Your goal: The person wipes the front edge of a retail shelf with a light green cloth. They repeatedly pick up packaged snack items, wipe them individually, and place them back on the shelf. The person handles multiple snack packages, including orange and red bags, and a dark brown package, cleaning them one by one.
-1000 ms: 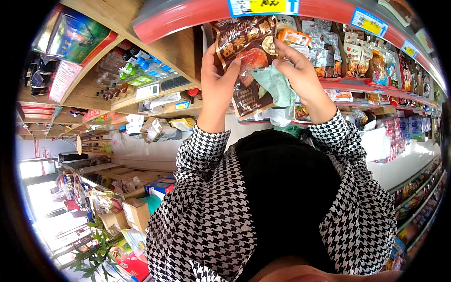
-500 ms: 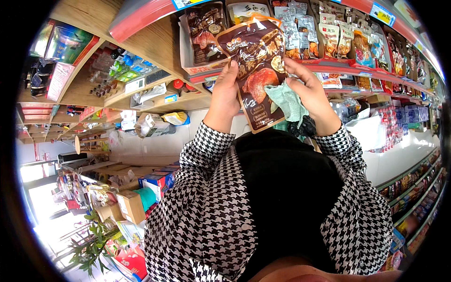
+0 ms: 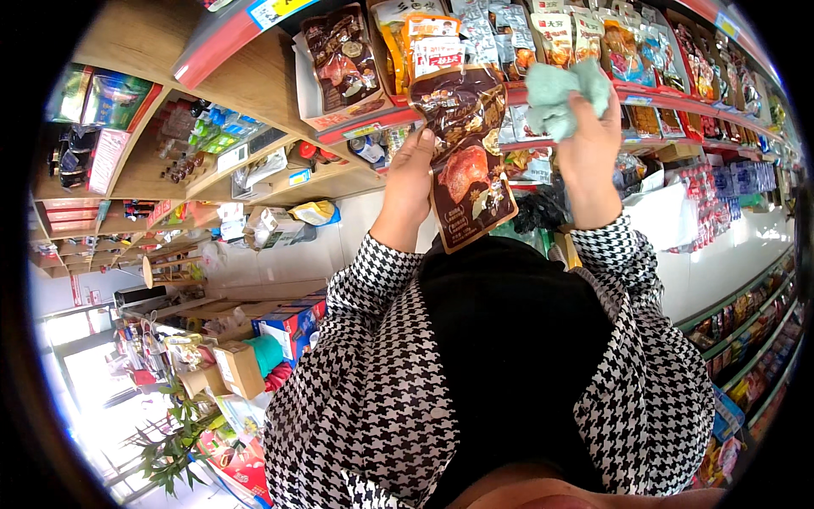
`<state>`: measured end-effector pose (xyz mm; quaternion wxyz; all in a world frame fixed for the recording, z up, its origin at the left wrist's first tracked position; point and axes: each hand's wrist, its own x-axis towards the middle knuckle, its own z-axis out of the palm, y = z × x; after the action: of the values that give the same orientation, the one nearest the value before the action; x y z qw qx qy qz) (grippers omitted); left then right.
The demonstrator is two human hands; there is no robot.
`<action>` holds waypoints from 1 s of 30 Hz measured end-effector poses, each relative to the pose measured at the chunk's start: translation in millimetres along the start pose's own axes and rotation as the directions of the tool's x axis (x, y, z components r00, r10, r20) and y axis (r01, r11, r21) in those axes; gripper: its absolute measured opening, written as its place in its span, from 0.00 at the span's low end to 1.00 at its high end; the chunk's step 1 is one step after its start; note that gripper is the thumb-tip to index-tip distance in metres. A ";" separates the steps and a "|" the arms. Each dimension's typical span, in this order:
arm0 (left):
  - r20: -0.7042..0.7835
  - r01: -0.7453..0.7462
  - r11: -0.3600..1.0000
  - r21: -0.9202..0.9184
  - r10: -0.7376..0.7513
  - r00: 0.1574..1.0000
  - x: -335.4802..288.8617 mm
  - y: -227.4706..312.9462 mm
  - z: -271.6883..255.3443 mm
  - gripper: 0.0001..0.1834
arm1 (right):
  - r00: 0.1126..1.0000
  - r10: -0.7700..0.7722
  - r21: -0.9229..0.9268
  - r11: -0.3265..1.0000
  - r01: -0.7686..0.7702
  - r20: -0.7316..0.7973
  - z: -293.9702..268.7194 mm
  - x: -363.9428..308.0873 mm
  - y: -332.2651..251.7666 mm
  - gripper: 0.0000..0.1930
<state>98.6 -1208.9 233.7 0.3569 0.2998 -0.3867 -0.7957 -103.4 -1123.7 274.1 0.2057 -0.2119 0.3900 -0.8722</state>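
Note:
My left hand [image 3: 409,182] grips the left edge of a shiny dark brown snack pouch [image 3: 468,170] with a picture of reddish meat on it. The pouch hangs tilted in front of my body, its top reaching up before the shelf. In my right hand [image 3: 591,153] is a bunched pale green cloth [image 3: 563,95], raised to the right of the pouch and apart from it. Behind the cloth runs the red shelf edge. A similar brown pouch [image 3: 343,59] stands in a box at the shelf's left end.
Small snack packets [image 3: 553,38] fill boxes along the upper shelf, above a red rail [image 3: 644,95]. Wooden shelving [image 3: 263,64] stands to the left. A cardboard box [image 3: 238,370] and a leafy plant [image 3: 174,437] are at lower left. More stocked racks [image 3: 750,339] line the right.
My right hand has left the pouch and moved up and to the right with the cloth. The left hand keeps hold of the pouch, which has shifted slightly downward.

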 end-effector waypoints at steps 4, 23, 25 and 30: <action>0.079 0.025 1.000 -0.017 -0.023 0.997 -10.4 -13.9 17.5 0.16 | 0.677 -0.351 -0.539 0.417 0.731 0.647 24.4 -21.4 0.5 0.27; 0.071 -0.064 0.998 0.010 0.063 0.995 -51.8 -78.2 24.2 0.18 | 0.496 -0.054 -0.483 0.162 0.861 0.866 -49.7 -39.0 10.5 0.29; 0.085 -0.070 0.996 -0.046 0.074 0.994 -55.2 -78.3 32.4 0.19 | 0.510 -0.154 -0.456 0.287 0.843 0.846 -65.9 -27.9 13.3 0.24; 0.115 -0.039 0.998 -0.053 0.045 0.992 -56.3 -82.3 37.9 0.19 | 0.724 -0.109 -0.494 0.661 0.565 0.681 -100.3 -24.6 23.4 0.18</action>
<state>74.2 -1111.9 196.6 0.3579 0.2360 -0.3927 -0.8136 -131.7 -1065.6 190.3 0.0501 -0.6070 0.5424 -0.5786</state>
